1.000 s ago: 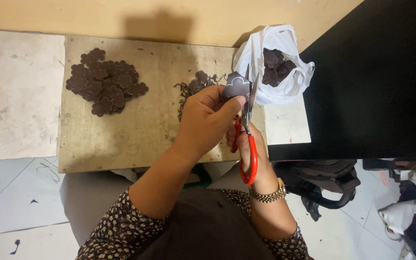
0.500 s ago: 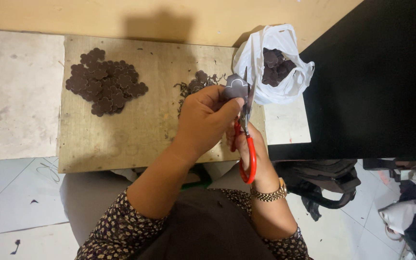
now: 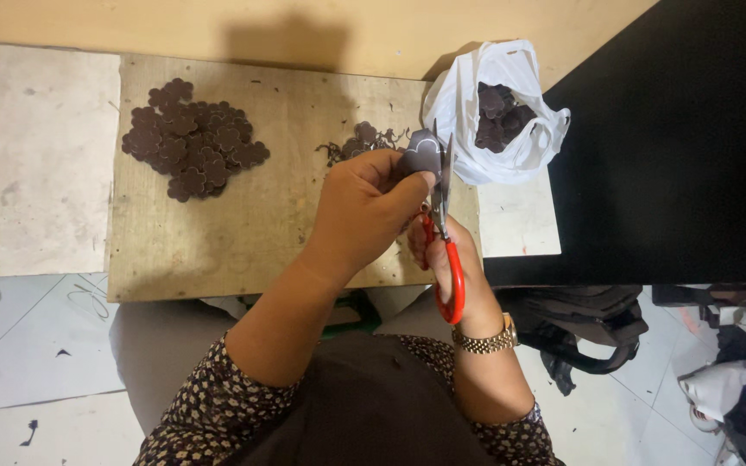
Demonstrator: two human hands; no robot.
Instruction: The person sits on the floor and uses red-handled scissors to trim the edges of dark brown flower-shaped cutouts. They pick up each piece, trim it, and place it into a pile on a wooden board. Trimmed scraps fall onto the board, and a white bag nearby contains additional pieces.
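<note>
My left hand [image 3: 364,211] pinches a small dark flower-shaped piece [image 3: 423,155] above the wooden board [image 3: 287,233]. My right hand [image 3: 451,259] grips red-handled scissors [image 3: 446,250], whose blades point up and touch the right edge of that piece. A heap of finished dark flower-shaped pieces [image 3: 192,142] lies at the board's far left. Dark trimmings and a few pieces [image 3: 360,142] sit just beyond my left hand. A white plastic bag [image 3: 498,116] holding more dark pieces stands open at the board's far right corner.
A pale stone slab [image 3: 41,164] lies left of the board. A black surface [image 3: 684,147] fills the right side. Beyond is a tan wall. Below, a tiled floor with scraps, a dark bag [image 3: 589,328] and some clothes at lower right.
None of note: both hands hold nearly the same place, with the scissors working at the edge of the piece.
</note>
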